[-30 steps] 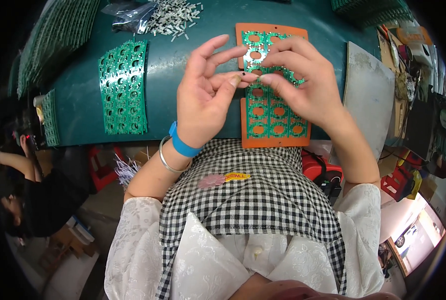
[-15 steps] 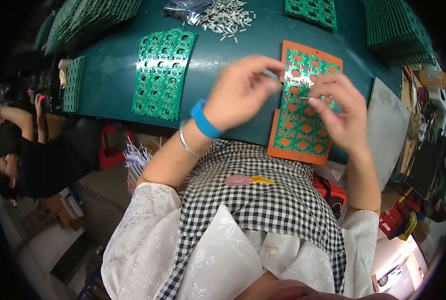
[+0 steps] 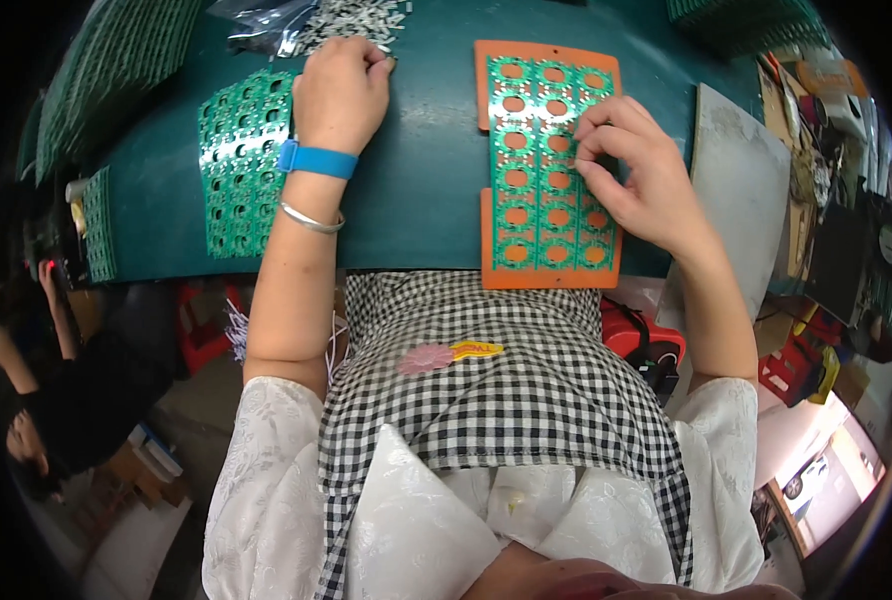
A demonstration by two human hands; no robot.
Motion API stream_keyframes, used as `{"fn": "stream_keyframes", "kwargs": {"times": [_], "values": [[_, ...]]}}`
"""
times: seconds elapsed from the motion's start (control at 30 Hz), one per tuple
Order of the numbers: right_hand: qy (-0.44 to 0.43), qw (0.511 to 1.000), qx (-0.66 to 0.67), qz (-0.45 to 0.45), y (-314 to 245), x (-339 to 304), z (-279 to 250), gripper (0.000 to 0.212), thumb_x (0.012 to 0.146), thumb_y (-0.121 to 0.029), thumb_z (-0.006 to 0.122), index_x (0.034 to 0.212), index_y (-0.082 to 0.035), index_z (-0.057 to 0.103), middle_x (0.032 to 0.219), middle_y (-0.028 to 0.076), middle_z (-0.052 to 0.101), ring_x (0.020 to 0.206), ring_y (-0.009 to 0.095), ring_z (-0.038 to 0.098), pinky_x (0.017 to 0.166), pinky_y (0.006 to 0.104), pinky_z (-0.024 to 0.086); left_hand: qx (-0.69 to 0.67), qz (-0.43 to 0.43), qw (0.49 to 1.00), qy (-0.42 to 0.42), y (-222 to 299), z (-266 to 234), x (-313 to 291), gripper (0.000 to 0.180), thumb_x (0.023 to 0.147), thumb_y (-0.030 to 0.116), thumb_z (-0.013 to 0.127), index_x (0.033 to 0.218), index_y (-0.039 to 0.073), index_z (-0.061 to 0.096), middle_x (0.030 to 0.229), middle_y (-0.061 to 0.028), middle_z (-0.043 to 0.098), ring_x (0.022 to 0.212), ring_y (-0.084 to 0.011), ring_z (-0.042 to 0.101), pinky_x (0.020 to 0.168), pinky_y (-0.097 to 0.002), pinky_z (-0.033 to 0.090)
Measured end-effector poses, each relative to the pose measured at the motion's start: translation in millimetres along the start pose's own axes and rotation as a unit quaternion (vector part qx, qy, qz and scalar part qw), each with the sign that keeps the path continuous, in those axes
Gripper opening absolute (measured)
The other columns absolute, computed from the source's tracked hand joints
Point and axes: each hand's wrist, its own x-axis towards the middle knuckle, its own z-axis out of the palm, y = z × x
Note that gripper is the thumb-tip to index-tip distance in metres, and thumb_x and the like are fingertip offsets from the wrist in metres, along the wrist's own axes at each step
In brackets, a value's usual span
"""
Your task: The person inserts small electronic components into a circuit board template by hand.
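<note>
A green circuit board panel [image 3: 517, 198] with rows of oval openings lies on an orange jig plate [image 3: 549, 280]. My right hand [image 3: 631, 170] is over the panel's right side, thumb and fingertips drawn close together; whatever they pinch is too small to make out. My left hand [image 3: 341, 95], with a blue wristband [image 3: 324, 161], reaches to the near edge of a heap of small whitish strips [image 3: 351, 22]. Its fingers are closed at the tips, and I cannot see clearly what is between them.
A fanned stack of green panels [image 3: 236, 190] lies beside my left wrist. Taller panel stacks [image 3: 116, 80] stand at the far left and far right [image 3: 751, 22]. A dark plastic bag [image 3: 266, 22] touches the heap. A grey board [image 3: 741, 180] leans at the right. Another person [image 3: 96, 340] sits at left.
My left hand has gone from beside the jig leftward to the heap of strips. My right hand stays over the panel; the thin strip seen at its fingertips no longer shows. The view has shifted.
</note>
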Motion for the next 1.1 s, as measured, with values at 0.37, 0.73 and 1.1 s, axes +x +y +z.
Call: {"fn": "stream_keyframes", "kwargs": {"times": [0.37,0.73,1.1], "values": [[-0.024,0.999,-0.031,-0.020,5,-5,5,0.007,0.080,-0.003,0.067,0.080,0.000,0.061,0.096,0.007,0.058,0.094,0.027,0.057,0.080,0.0369,0.049,-0.133,-0.041,0.990,0.014,23,-26,-12,0.012,0.086,0.016,0.074,0.090,0.005,0.071,0.075,-0.0046,0.070,0.067,-0.0107,0.064,0.064,-0.0257,0.051],[-0.046,0.995,-0.072,-0.046,2,1,3,0.011,0.079,-0.004,0.071,0.085,0.001,0.064,0.096,0.008,0.059,0.103,0.026,0.063,0.080,0.0384,0.053,-0.287,-0.055,0.954,-0.072,40,-41,-35,0.013,0.085,0.011,0.074,0.095,0.002,0.075,0.073,-0.0071,0.072,0.064,-0.0104,0.067,0.060,-0.0239,0.052],[-0.039,0.996,-0.059,-0.056,4,1,4,0.011,0.078,-0.004,0.071,0.085,0.000,0.064,0.096,0.008,0.059,0.094,0.028,0.062,0.078,0.0389,0.053,-0.273,-0.025,0.958,-0.086,50,-46,-50,0.010,0.082,0.010,0.076,0.090,0.005,0.076,0.074,-0.0084,0.071,0.063,-0.0131,0.067,0.058,-0.0254,0.051]]}}
